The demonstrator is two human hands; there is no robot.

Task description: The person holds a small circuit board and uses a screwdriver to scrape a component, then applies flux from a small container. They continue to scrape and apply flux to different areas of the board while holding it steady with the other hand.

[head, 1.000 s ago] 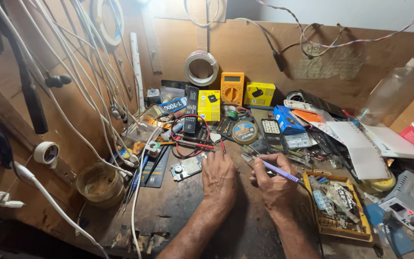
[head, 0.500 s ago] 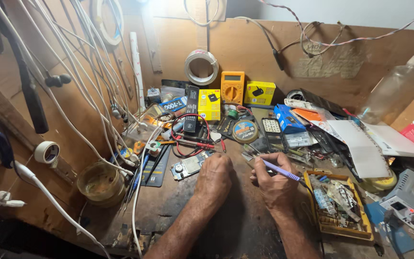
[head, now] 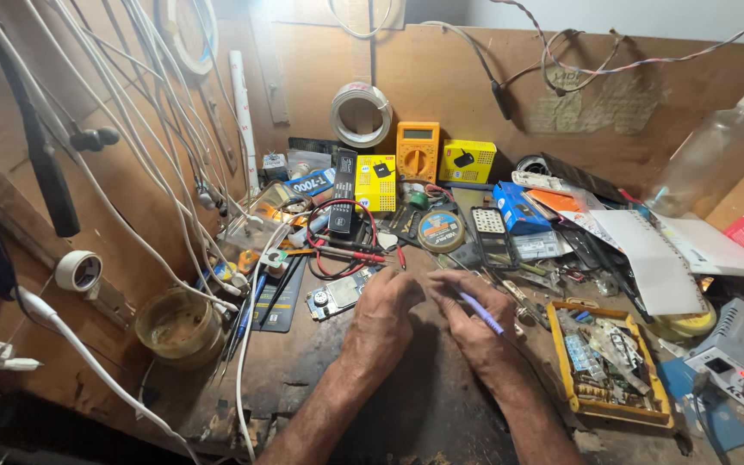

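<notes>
Purple-handled tool [head: 480, 312] sits pinched in the right hand [head: 475, 320], knuckles up on the worktop [head: 406, 405]. The left hand [head: 387, 308] curls beside it, fingertips meeting; its grip perhaps holds something, I cannot tell.

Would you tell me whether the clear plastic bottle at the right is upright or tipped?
Tipped: the clear bottle leans against the wooden back wall.

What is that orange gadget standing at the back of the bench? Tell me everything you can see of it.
The orange meter is a small handheld box that looks like plastic. It has a greyish screen at its top and a round dark dial in the middle of its face. It stands upright, leaning against the brown board wall at the back of the bench, between a yellow box with a black square and a yellow box. Neither hand touches it; both are nearer the front of the bench.
</notes>
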